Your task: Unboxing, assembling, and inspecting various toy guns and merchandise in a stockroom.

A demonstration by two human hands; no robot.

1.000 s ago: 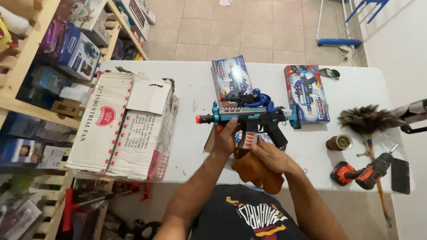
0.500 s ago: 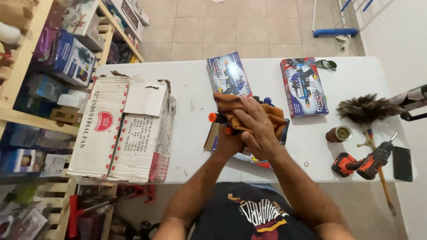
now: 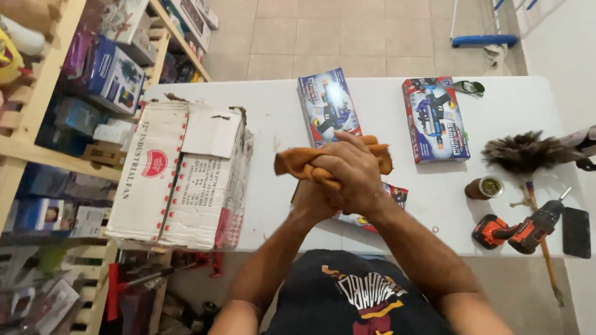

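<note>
Both of my hands are clasped together above the white table (image 3: 273, 118). My right hand (image 3: 351, 170) lies on top and my left hand (image 3: 308, 203) is under it, mostly hidden. They squeeze an orange-brown cloth (image 3: 290, 162) whose ends stick out left and right. Whatever is inside the cloth is hidden. Under my hands lies a flat toy box (image 3: 390, 197), partly covered.
Two boxed toy guns (image 3: 328, 105) (image 3: 436, 118) lie beyond my hands. A big cardboard box (image 3: 180, 174) fills the table's left end. On the right are a feather duster (image 3: 524, 152), a small brown cup (image 3: 484, 187), an orange drill (image 3: 518, 231) and a phone (image 3: 576, 232). Wooden shelves (image 3: 74, 74) stand on the left.
A second ago my left hand held a blue toy gun with the cloth beneath it. The cloth has since come up over the gun, both hands closed round it, and the gun is out of sight.
</note>
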